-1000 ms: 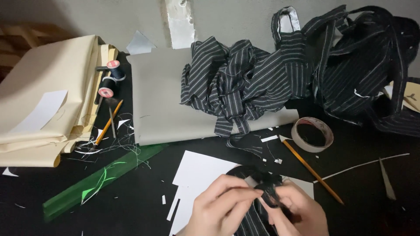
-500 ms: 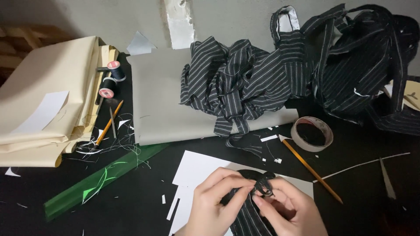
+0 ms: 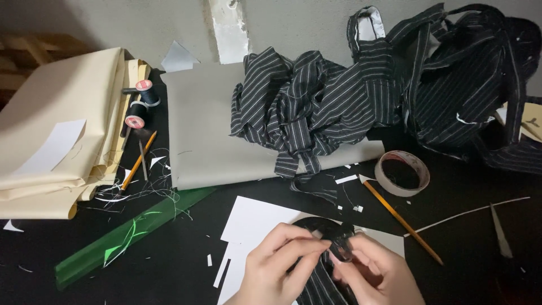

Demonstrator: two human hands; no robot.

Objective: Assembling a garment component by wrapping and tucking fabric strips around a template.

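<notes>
Since a second ago, your hands have drawn closer over the white paper. Your left hand and right hand both pinch the black striped strip tight.

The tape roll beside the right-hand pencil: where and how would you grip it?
Likely best from above, pinching across the ring wall of the tape roll: it lies flat, hole up, so one finger can go inside. Its right rim is clear; the pencil lies close at its lower left.
</notes>
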